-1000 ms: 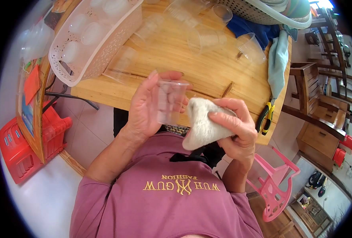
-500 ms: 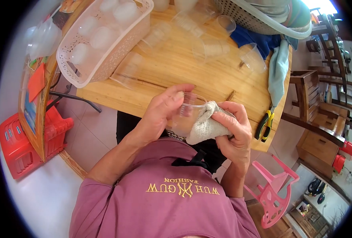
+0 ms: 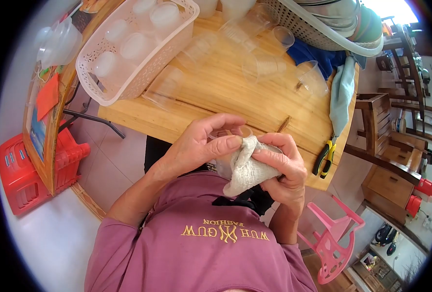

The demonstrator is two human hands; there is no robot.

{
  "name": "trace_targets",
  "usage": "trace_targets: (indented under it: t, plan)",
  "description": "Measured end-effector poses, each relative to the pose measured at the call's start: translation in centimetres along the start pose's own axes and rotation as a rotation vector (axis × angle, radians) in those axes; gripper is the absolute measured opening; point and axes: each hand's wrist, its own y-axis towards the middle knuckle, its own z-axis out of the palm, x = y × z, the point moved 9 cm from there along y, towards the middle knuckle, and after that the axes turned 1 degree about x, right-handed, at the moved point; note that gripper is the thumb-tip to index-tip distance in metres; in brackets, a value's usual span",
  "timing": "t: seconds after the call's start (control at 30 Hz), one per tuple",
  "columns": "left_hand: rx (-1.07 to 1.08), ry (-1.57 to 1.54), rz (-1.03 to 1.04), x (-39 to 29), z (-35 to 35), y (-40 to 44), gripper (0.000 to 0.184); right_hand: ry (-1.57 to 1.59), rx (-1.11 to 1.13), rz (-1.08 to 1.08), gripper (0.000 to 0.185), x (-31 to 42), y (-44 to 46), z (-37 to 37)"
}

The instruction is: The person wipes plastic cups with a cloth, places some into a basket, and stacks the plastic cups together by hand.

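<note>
Above the lap, by the table's near edge: both hands meet at one clear plastic cup (image 3: 223,162); wiping it appears to be the step in hand.
Left hand (image 3: 202,141): curled around the cup, spread only as wide as its body, thumb by the rim and against the cloth.
Right hand (image 3: 289,166): closed on a bunched white cloth (image 3: 251,169), thumb on top, holding it to the cup's side.
Next move: would call for a light, steady left grip, since the cup's wall looks thin, while the cloth presses evenly.
Wooden table (image 3: 216,104): just beyond the hands, with several clear cups (image 3: 264,68) lying on it.
Pale pink basket (image 3: 128,95): farther left, holding upside-down cups (image 3: 135,46).
Right edge: pale blue cloth (image 3: 341,92) beside yellow-and-black tool handles (image 3: 327,158); what the tool is, I cannot tell.
</note>
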Motion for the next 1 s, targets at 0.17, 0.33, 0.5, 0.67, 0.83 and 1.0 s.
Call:
trace_targets:
  t: [0.17,0.33,0.5,0.67,0.83,1.0]
  plan:
    - [-0.120,-0.237,0.156,-0.1,-1.8,-0.2,0.075,-0.033,-0.052,0.142,0.052,-2.2,-0.9,-0.8]
    - [-0.100,-0.296,0.221,-1.4,-2.7,-0.8,0.080,-0.177,-0.066,0.211,0.055,-3.7,-1.1,-1.5]
    - [-0.164,-0.111,0.266,-2.8,-2.2,-1.5,0.083,-0.060,-0.163,0.219,0.053,-4.5,-1.3,-2.5]
    - [-0.241,-0.158,0.376,-3.3,-2.2,-1.2,0.086,-0.128,-0.031,0.171,0.051,-3.2,-0.5,-1.1]
    - [-0.205,-0.035,0.351,-3.4,-1.2,-1.1,0.087,-0.071,-0.021,0.173,0.050,-3.0,-0.5,-0.4]
    - [-0.144,-0.050,0.312,-3.4,-1.4,-1.7,0.081,0.052,-0.169,0.193,0.051,-2.9,-0.6,-2.1]
